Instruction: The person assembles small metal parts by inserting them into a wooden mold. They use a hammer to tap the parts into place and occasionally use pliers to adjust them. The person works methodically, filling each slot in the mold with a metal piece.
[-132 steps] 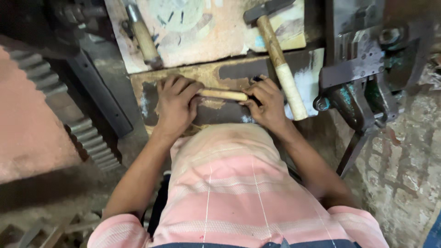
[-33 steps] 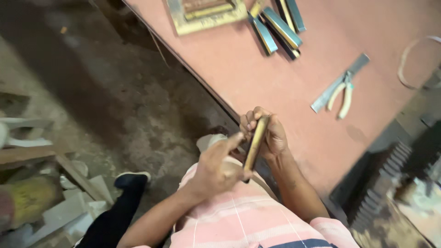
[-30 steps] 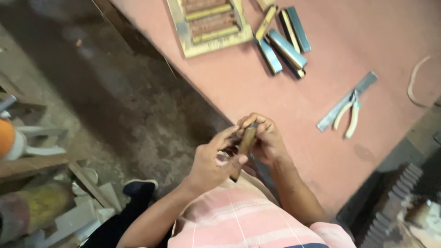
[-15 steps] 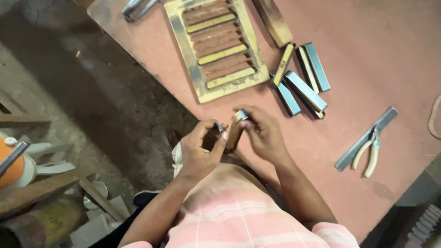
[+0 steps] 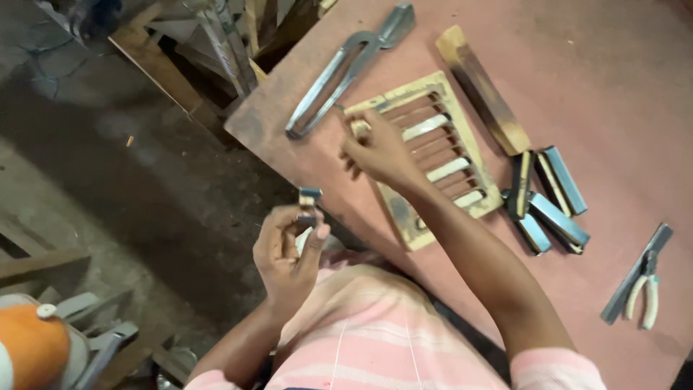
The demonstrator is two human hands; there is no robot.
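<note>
My left hand (image 5: 289, 253) is raised in front of my chest, off the edge of the table (image 5: 613, 87), fingers pinched around a small metal clip (image 5: 309, 202) that stands up between thumb and forefinger. My right hand (image 5: 375, 148) is stretched forward and across, fingers curled down onto the near-left corner of the slatted wooden frame (image 5: 462, 209); I cannot tell whether it grips anything small there (the fingertips cover the spot) or only presses on the frame's rim.

So the frame lies ahead and to the right of the clip, up on the table, and my right hand is the one already on it; the left hand with the clip hangs apart from it, lower and nearer my body. The frame's long axis runs diagonally, from its far-left end by my right hand towards the near-right. Its slats lie crosswise, some pale and some dark.

Beyond the frame's far-left end lies a pair of long metal tongs (image 5: 346, 68), angled away. A flat wooden bar (image 5: 482, 90) rests just beside the frame's far side. To the right, a cluster of short metal-edged blocks (image 5: 548, 198) is heaped together, and well apart, by the table's right edge, lie pliers (image 5: 646, 296) against a metal strip.
</note>
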